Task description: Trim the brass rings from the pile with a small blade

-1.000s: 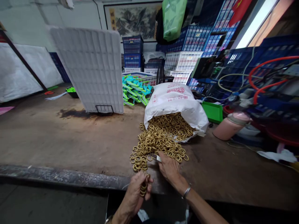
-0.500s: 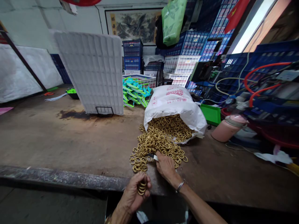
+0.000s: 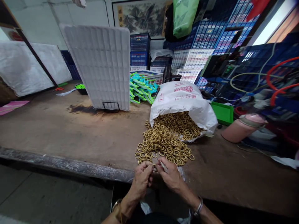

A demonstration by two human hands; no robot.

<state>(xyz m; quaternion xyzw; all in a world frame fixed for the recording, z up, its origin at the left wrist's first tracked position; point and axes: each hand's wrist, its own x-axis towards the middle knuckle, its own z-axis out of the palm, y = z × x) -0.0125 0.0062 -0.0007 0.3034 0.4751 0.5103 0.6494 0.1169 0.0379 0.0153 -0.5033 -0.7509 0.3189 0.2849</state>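
At the table's front edge my left hand (image 3: pixel 140 178) is closed, with a brass-coloured ring (image 3: pixel 154 168) showing at its fingertips. Other rings seen in that palm earlier are now hidden by the fingers. My right hand (image 3: pixel 172 176) is closed on a slim, knife-like tool (image 3: pixel 163 165) and meets the left at the ring. Whether the tool's tip touches the ring is too small to tell. Just beyond both hands lies a heap of brass-coloured rings (image 3: pixel 163 141), spilling from the mouth of a white woven sack (image 3: pixel 179 96) on its side.
A white ribbed panel (image 3: pixel 102 65) stands upright in a black wire holder. Behind it lie green and blue plastic pieces (image 3: pixel 141 88). To the right are a green tray (image 3: pixel 223 113), a pink bottle (image 3: pixel 243 127) and red hoses (image 3: pixel 272 81). Stacked crates (image 3: pixel 191 59) fill the back.
My right hand has drawn back from the ring heap with the tool and come to my left hand. The left hand has turned and brought a ring to its fingertips. The view has shifted.
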